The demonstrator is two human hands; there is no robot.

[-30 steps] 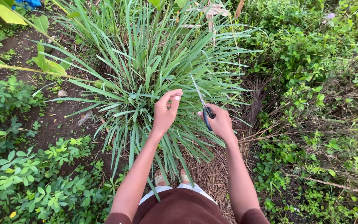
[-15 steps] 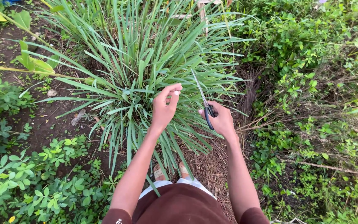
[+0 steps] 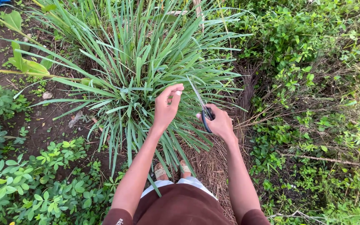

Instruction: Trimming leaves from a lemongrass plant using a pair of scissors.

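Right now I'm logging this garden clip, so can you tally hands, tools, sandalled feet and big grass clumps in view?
Hands: 2, left hand and right hand
Scissors: 1, in the right hand
Feet: 2, left foot and right foot
Grass clump: 1
Total: 6

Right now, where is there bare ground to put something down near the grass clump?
Bare soil lies left of the grass clump, bordered below by low weeds. A dry straw patch lies between the arms, under the right hand holding scissors. Around the left hand the blades are crowded; the right side is dense shrubs.
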